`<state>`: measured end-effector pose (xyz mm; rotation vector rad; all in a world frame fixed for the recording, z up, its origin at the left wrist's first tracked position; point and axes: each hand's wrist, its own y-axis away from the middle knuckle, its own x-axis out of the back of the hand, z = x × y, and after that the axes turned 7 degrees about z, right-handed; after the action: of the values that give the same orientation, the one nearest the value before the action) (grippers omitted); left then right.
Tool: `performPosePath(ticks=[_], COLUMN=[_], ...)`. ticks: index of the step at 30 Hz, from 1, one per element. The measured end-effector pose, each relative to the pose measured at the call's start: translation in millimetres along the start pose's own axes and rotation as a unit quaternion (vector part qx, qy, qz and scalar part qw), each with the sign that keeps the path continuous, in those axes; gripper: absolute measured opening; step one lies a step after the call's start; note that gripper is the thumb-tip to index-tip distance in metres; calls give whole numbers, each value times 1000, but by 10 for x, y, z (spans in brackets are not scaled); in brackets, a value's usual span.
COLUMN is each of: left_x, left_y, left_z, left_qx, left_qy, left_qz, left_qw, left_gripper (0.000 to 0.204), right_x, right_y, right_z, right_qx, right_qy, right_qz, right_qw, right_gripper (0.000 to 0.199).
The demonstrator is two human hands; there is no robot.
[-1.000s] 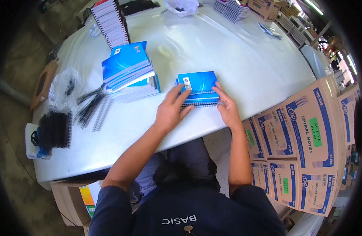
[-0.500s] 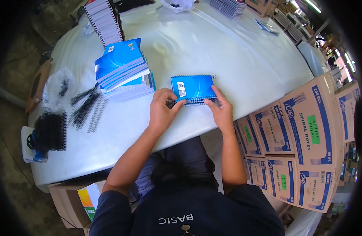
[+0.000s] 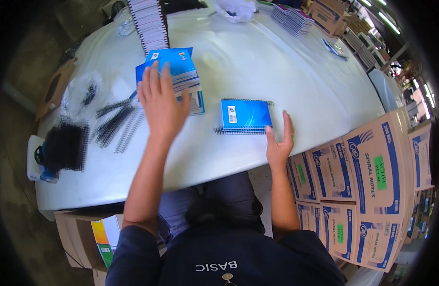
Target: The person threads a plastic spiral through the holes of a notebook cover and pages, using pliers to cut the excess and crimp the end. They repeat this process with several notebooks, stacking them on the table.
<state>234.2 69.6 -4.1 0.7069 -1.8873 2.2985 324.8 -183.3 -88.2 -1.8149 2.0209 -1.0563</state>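
A small pile of blue spiral notebooks lies near the table's front edge, with black coils along its near and far sides. Beside its right near corner is my right hand, thumb and fingers apart, the thumb tip at or very near the corner. My left hand is over the taller stack of blue-covered books, its fingers spread and palm down. Whether those fingers touch the top cover cannot be made out. Just left of that stack lie loose black spiral coils.
A tall row of coil-bound books stands behind the blue stack. A bundle of black coils and a clear plastic bag lie at the left. Stacked cardboard cartons border the table's right side. More notebooks sit at the far edge.
My left hand has let go of the small notebook pile and moved left and away to the taller blue stack. My right hand has opened and slid slightly off the pile's right side.
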Motion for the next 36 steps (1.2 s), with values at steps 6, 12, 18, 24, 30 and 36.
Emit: performPosePath(ticks=[6,12,18,24,30,36], left_x=[696,1172,479,592,972,927], left_y=[-107,258,684,596,660,698], left_z=[-7,126,-1130,-1048,-652,-624], left_qx=[46,155,180,422,336,278], left_qy=[127,354,-101,254,352,328], left_qz=[-49,-187,-284,-257,-417,-409], left_qw=[990,903,936,831,768,805], left_gripper=[16,20,23,24,32,38], right_x=[-220,-510,-515,-558,-538,-528], right_y=[309,570,413,402,411,490], right_z=[-913,-1341,-694,-631,-679,-666], right_qx=[193,178,-135,-198,-174,-225], right_qy=[-111,-110,-336,-356,-351,-327], right_qz=[-62,-25,-373,-406,-390,-383], right_qw=[973,978,854,818,833,834], right_gripper=[60,39,31,35,31,30])
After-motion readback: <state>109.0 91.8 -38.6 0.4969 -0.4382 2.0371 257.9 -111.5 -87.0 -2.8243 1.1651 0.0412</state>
